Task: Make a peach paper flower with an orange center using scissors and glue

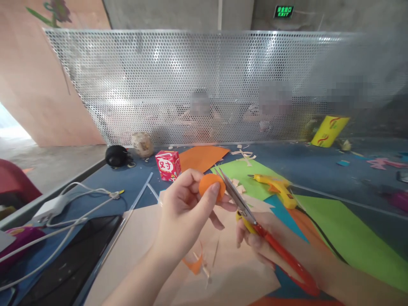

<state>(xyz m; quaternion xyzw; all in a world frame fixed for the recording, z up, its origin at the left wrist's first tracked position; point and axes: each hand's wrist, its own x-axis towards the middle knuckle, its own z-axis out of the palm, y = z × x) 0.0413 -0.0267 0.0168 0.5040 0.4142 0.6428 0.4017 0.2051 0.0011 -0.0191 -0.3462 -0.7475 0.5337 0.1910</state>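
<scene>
My left hand [183, 208] pinches a small round piece of orange paper [211, 185] between thumb and fingers, held up above the table. My right hand [264, 242] grips red and yellow scissors [255, 221]. Their blades point up and left and touch the right edge of the orange piece. Below both hands lies a beige sheet [143, 250] with orange and beige scraps [195, 264] on it.
A yellow glue gun [277, 187] lies on green paper [251, 172] ahead. A small red box [168, 165], a black object [117, 156] and an orange sheet [200, 156] sit farther back. White cables and an adapter [51, 206] lie left. A perforated metal screen [204, 85] closes the far edge.
</scene>
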